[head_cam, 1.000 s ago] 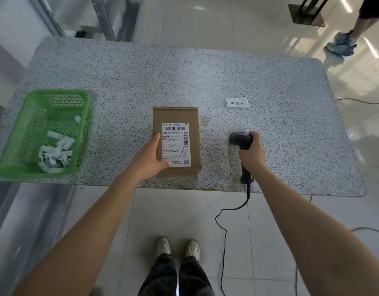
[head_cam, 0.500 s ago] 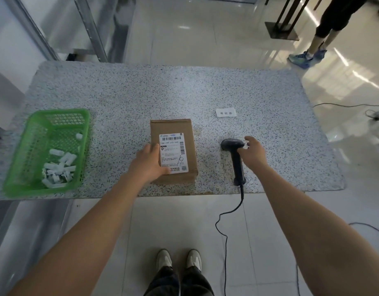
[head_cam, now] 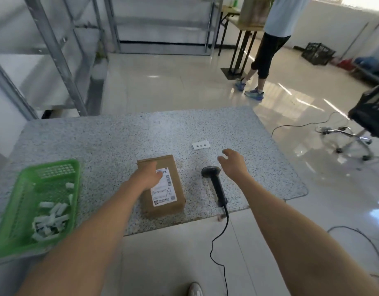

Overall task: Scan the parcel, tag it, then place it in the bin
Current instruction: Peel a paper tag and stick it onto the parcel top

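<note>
Left hand [head_cam: 146,177] is lying flat on the parcel [head_cam: 163,186], likely steadying it near the table's [head_cam: 120,135] front edge. Right hand [head_cam: 233,162] is hovering open and empty above the scanner [head_cam: 214,184], which is lying on the table. The small tag [head_cam: 201,145] is sitting just beyond; green basket [head_cam: 75,167] far left.

I see the brown cardboard parcel [head_cam: 163,186] on the speckled stone table [head_cam: 111,137]; left of it the green plastic mesh basket [head_cam: 38,201], right of it the black handheld scanner [head_cam: 214,184].
</note>
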